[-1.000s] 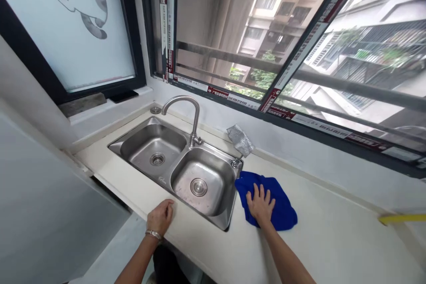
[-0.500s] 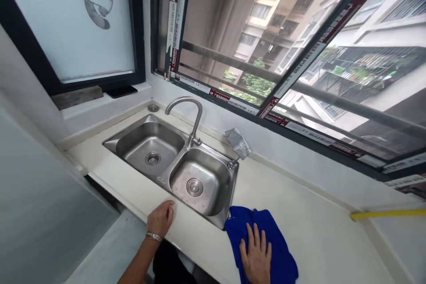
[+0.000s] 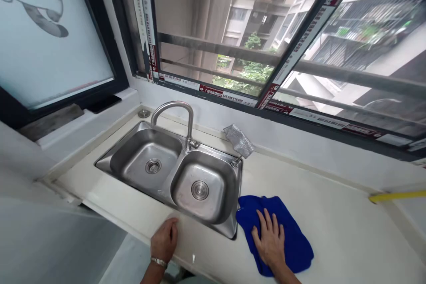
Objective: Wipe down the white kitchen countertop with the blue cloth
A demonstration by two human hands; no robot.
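Observation:
A blue cloth [image 3: 296, 239] lies spread on the pale countertop [image 3: 329, 226], just right of the sink. My right hand [image 3: 271, 237] rests flat on top of it, fingers stretched and slightly apart. Near the counter's front edge, below the right basin, my left hand [image 3: 164, 238] leans on the surface with its fingers curled into a loose fist. Nothing shows in that fist. The steel double sink [image 3: 166, 188] has two basins, each with a drain, and some wet spots show in it.
A curved faucet [image 3: 189, 124] rises behind the sink. A crumpled silvery packet [image 3: 238, 140] stands at the sink's back right corner. On the left ledge lies a dark flat object [image 3: 103, 104]. A yellow pipe-like strip [image 3: 396, 196] juts in at the right. Windows line the back.
The view has turned and tilted a little. My right hand and the blue cloth have moved slightly away from the front edge. My left hand stays closed at the counter's edge.

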